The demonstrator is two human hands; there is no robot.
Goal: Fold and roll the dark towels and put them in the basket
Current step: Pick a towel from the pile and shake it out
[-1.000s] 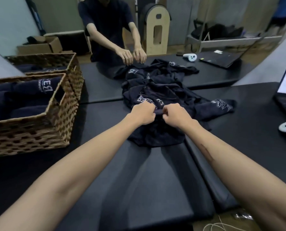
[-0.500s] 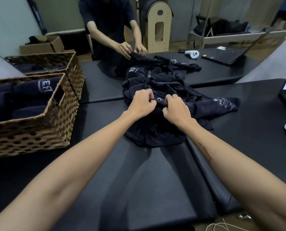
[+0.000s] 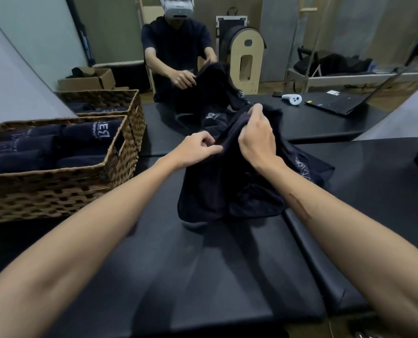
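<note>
**Hands lifting a dark towel off the pile**

Right hand (image 3: 256, 140) now raised higher than half a second ago, fist clenching a bunched fold of the dark towel (image 3: 230, 191); left hand (image 3: 195, 150) pinching its edge just left of it. Soft, limp cloth hanging down to the smooth black padded table (image 3: 203, 276). Woven wicker basket (image 3: 56, 189), left of the towel, holding rolled towels (image 3: 44, 152).

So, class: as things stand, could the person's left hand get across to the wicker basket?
Probably yes. The basket sits on the left hand's own side with bare black table between them and nothing in the way, but that hand is pinching the dark towel, so it would carry or drop it.
</note>
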